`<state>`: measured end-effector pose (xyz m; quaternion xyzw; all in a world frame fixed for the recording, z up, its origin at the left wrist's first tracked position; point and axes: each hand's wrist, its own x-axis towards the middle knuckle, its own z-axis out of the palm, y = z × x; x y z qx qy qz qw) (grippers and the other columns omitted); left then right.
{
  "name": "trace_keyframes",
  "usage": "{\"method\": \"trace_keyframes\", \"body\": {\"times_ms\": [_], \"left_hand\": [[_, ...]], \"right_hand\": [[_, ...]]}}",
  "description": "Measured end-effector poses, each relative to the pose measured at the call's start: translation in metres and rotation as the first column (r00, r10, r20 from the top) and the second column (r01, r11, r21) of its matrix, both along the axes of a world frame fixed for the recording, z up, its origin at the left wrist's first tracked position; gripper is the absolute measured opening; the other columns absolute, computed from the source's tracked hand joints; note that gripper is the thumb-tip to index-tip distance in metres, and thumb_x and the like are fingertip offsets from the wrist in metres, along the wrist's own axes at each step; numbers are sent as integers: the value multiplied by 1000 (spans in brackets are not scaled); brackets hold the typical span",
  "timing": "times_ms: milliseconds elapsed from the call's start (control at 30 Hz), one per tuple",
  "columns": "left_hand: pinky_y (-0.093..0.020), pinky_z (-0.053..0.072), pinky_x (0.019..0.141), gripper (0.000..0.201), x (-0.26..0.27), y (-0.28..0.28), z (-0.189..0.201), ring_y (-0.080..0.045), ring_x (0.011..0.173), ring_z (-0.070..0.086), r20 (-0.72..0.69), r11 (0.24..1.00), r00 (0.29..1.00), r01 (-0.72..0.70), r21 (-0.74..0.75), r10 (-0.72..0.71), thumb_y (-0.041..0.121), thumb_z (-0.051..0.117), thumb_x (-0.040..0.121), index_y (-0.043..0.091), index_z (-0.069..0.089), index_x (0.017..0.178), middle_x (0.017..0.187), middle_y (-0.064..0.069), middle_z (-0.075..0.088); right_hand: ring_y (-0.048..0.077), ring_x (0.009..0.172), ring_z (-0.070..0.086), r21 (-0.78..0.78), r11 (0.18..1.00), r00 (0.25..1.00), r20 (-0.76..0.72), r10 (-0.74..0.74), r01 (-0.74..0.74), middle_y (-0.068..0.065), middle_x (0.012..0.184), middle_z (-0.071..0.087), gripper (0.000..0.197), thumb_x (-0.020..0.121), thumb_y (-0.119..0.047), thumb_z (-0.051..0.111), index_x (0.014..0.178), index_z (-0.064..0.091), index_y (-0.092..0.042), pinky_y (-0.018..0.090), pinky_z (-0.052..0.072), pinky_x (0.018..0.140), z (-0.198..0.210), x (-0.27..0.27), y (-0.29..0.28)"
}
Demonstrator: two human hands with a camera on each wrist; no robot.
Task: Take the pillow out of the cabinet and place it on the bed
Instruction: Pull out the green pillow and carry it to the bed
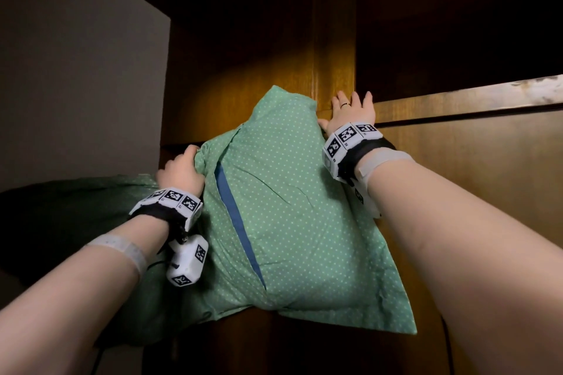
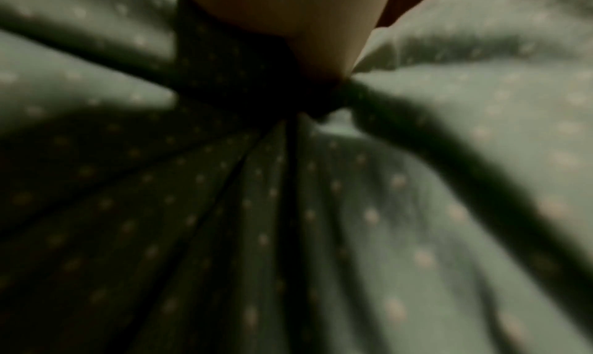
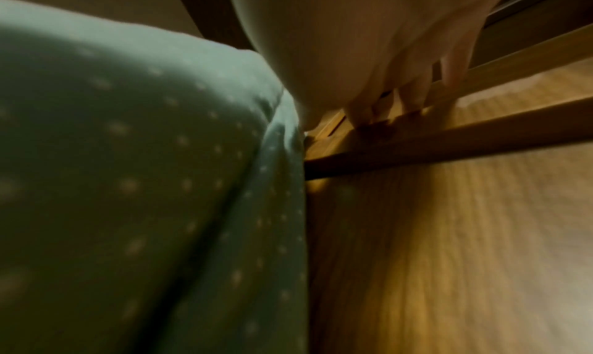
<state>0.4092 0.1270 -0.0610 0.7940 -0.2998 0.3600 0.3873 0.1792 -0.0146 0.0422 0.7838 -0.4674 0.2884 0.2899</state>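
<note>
A green pillow (image 1: 283, 207) with small white dots and a blue strip at its opening hangs half out of a high compartment of the wooden cabinet (image 1: 335, 39). My left hand (image 1: 181, 170) grips a bunch of the pillowcase at the pillow's upper left edge; the left wrist view shows the cloth (image 2: 417, 207) gathered under my thumb (image 2: 320, 42). My right hand (image 1: 350, 111) lies flat with spread fingers on the cabinet's wooden frame, just right of the pillow's top corner. Its thumb touches the pillow (image 3: 128, 156).
A closed wooden door panel (image 1: 472, 176) lies right of the pillow, with a horizontal rail (image 1: 472, 94) above it. A grey wall (image 1: 76, 70) stands at the left. More green dotted cloth (image 1: 91, 210) lies in shadow at the left.
</note>
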Motion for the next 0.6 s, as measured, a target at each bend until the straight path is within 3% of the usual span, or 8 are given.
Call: {"method": "trace_keyframes", "body": {"times_ms": [400, 600], "left_hand": [[-48, 45, 83, 43, -93, -43, 18, -40, 106, 57, 107, 990, 984, 141, 21, -143, 3, 49, 83, 18, 47, 123, 116, -19, 61], [-48, 46, 83, 47, -161, -61, 27, -39, 108, 56, 168, 979, 965, 194, 59, -201, 0, 48, 81, 18, 48, 125, 118, -18, 60]], "right_hand": [[28, 150, 2, 54, 991, 984, 125, -127, 121, 6, 162, 0, 65, 101, -48, 11, 153, 2, -11, 44, 2, 121, -2, -104, -16], [31, 149, 11, 74, 993, 950, 294, -105, 87, 16, 160, 12, 63, 102, -42, 17, 149, 18, 0, 42, 8, 121, 4, -172, -19]]}}
